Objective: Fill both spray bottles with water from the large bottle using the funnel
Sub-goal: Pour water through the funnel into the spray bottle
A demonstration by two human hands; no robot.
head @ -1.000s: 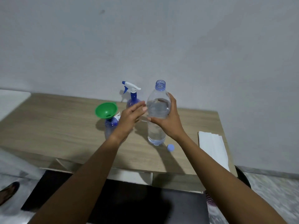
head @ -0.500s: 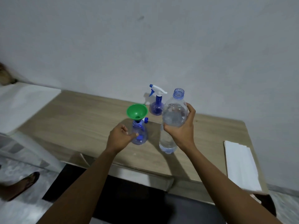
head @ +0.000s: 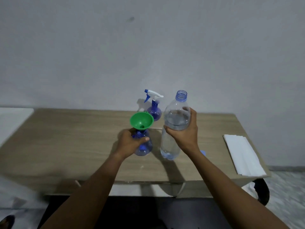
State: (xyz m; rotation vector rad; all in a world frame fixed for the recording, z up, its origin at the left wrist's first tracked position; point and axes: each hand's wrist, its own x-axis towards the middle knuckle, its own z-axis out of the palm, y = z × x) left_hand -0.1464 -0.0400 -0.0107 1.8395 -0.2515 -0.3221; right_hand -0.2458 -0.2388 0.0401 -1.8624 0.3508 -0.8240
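Observation:
A green funnel (head: 142, 120) sits in the neck of a blue spray bottle (head: 144, 147) without its sprayer, near the table's middle. My left hand (head: 131, 143) wraps around that bottle's upper body. Just to the right stands the large clear water bottle (head: 173, 129), uncapped and upright, with my right hand (head: 185, 134) gripping its middle. Behind the funnel a second blue spray bottle (head: 154, 109) stands with its white and blue trigger head on.
The wooden table (head: 66, 138) runs up to a grey wall. A blue cap (head: 203, 152) lies by my right wrist. Folded white paper (head: 242, 156) lies at the right edge. A white surface (head: 11, 119) adjoins the left end.
My left hand has closed around the funnel-topped spray bottle, where earlier it hovered beside it. My right hand keeps its hold on the large bottle. The camera view has shifted.

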